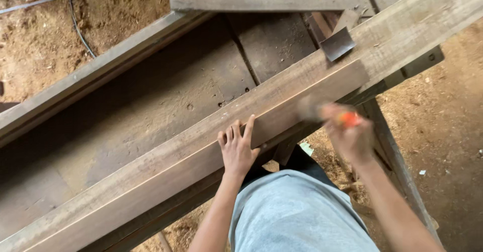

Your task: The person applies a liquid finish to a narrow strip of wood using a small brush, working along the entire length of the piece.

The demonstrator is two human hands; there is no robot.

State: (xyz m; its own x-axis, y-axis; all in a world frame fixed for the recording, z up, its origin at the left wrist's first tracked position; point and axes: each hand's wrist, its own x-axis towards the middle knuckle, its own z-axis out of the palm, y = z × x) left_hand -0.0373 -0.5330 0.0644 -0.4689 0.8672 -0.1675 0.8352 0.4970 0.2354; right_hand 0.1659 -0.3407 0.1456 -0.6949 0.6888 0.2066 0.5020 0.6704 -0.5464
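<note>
Sawdust covers the workshop floor [443, 131] around a rough wooden tabletop [166, 96]. Nearest, the left hand [237, 149] lies flat, fingers slightly spread, on a long plank [201, 151] running along the tabletop's near edge. Just right of it, the right hand [349, 136], blurred, is wrapped around an orange-handled tool [347, 119] at the plank's near edge. Farther along, a dark sheet of sandpaper [337, 44] rests on the wood. Beyond, a loose slat [256, 3] lies across the far edge.

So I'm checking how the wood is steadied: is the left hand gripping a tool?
No, the left hand lies flat and open on the long plank, while the right hand holds the orange-handled tool.
</note>
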